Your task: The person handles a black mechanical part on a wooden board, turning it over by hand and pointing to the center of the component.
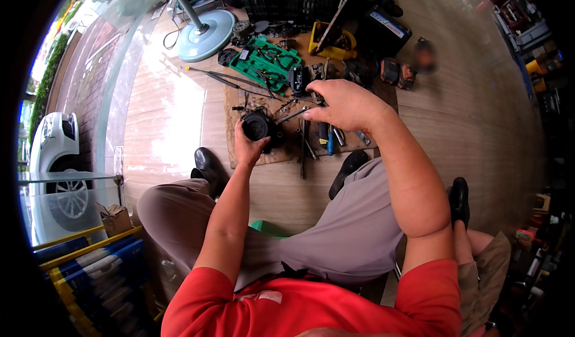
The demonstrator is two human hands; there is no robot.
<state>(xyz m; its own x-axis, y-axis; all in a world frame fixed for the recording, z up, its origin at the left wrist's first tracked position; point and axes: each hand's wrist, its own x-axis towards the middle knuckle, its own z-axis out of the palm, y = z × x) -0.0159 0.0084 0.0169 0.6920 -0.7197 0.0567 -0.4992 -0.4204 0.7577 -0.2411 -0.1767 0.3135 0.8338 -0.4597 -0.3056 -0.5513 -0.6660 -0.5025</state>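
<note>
Partly hidden, our right hand (346, 105) arches forward, its grip impossible to tell; our left hand (247, 148) clasps a round black part (257, 126)

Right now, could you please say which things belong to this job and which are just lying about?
Likely in the job: black round part, in left hand; metal rod, by right hand.
Lying about: green tool case, blue-handled screwdriver, yellow tray.

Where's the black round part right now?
Head view, just left of centre: the black round part is gripped in the left hand, at the left part of the brown mat, nearer the wearer than the green tool case.
</note>
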